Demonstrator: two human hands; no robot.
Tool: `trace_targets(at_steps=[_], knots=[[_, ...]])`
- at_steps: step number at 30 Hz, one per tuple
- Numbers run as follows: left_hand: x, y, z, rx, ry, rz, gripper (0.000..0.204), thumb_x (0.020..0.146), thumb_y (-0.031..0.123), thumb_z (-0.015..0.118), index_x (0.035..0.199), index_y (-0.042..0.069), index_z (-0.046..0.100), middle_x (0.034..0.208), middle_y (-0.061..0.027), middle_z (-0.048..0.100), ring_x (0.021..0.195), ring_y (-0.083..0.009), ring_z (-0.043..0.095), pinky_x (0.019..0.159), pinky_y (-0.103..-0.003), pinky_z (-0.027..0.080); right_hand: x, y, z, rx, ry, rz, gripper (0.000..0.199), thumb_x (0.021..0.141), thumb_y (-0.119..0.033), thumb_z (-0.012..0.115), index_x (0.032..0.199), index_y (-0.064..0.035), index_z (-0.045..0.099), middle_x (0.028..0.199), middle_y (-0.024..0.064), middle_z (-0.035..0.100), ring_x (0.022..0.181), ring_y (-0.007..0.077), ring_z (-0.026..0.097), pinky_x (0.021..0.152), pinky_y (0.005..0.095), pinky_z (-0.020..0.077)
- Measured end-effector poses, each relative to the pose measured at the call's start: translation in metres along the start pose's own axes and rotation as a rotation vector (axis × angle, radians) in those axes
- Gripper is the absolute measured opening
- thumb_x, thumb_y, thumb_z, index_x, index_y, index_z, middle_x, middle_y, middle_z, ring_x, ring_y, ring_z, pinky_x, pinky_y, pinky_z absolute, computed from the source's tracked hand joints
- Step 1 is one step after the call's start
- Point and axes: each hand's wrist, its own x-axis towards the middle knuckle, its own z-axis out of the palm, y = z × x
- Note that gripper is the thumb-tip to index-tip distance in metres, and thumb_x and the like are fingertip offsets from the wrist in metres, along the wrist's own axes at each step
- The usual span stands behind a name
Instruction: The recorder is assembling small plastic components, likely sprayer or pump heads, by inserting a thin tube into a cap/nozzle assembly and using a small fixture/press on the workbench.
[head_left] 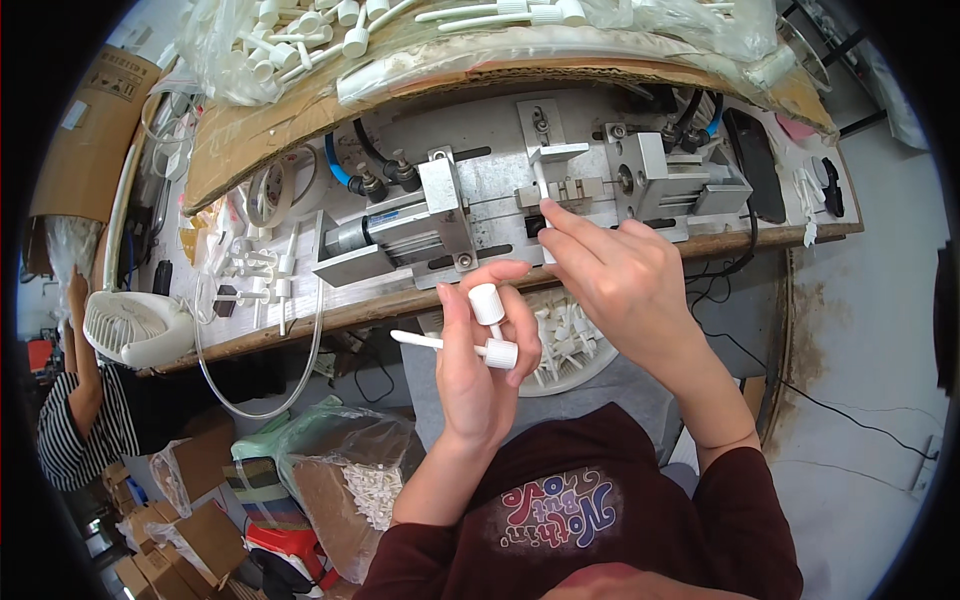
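My left hand [472,395] is closed loosely round white ribbed caps with thin stems; one cap [501,354] has a flat-ended stem poking out to the left, and another cap [486,303] sits above it by the fingertips. At the small metal fixture [580,190], my right hand [625,275] pinches a white stemmed part [541,180], which lies across the fixture's near side. The fingers cover much of that part. On either side of the fixture stand a left metal press cylinder [385,235] and a right metal cylinder unit [690,190].
Loose white caps [355,40] fill plastic bags on a cardboard shelf above. Below the bench edge, a round tray [590,375] holds many white parts. A white fan [138,325] and hose stand left; a cardboard box [350,500] lies below. Another person's striped sleeve [85,420] shows far left.
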Motion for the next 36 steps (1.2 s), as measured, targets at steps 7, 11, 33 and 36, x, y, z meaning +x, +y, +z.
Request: trace_targets(at_steps=[7,11,33,36], knots=[[-0.006,0.011,-0.004,0.657,0.023,0.305,0.069,0.108,0.053,0.021,0.14,-0.004,0.044,0.056,-0.001,0.054,0.046,-0.0034,0.038,0.045,-0.02,0.029,-0.002,0.002,-0.002,0.222,0.064,0.053,0.022,0.077,-0.013,0.074,0.094,-0.0017,0.067,0.103,0.0103,0.072,0.065,0.0148,0.067,0.058,0.0272,0.0495],[0.001,0.008,-0.016,1.156,-0.006,0.662,0.059,0.106,0.039,0.045,0.142,-0.007,0.048,0.062,-0.0052,0.059,0.05,-0.0109,0.056,0.048,-0.027,0.044,-0.012,-0.009,-0.022,1.058,-0.136,0.467,0.023,0.087,-0.014,0.077,0.103,-0.0005,0.068,0.09,0.0049,0.071,0.063,0.0071,0.064,0.053,0.0234,0.0478],[-0.001,0.029,-0.01,0.567,-0.004,0.117,0.035,0.102,0.014,0.055,0.133,-0.001,0.048,0.086,-0.0036,0.06,0.059,-0.0009,0.042,0.048,-0.016,0.029,-0.017,0.005,0.003,0.32,0.122,0.102,0.028,0.074,-0.003,0.078,0.1,-0.0022,0.068,0.114,0.0103,0.069,0.082,0.0224,0.069,0.072,0.0327,0.057],[-0.002,0.03,-0.008,0.385,-0.062,-0.03,0.052,0.094,0.003,0.063,0.141,-0.002,0.041,0.098,-0.0053,0.058,0.066,-0.0038,0.047,0.053,-0.018,0.036,-0.014,0.004,0.009,0.079,0.063,-0.013,0.026,0.073,-0.008,0.071,0.098,-0.0018,0.067,0.12,0.0129,0.07,0.078,0.0178,0.069,0.067,0.0308,0.0524]])
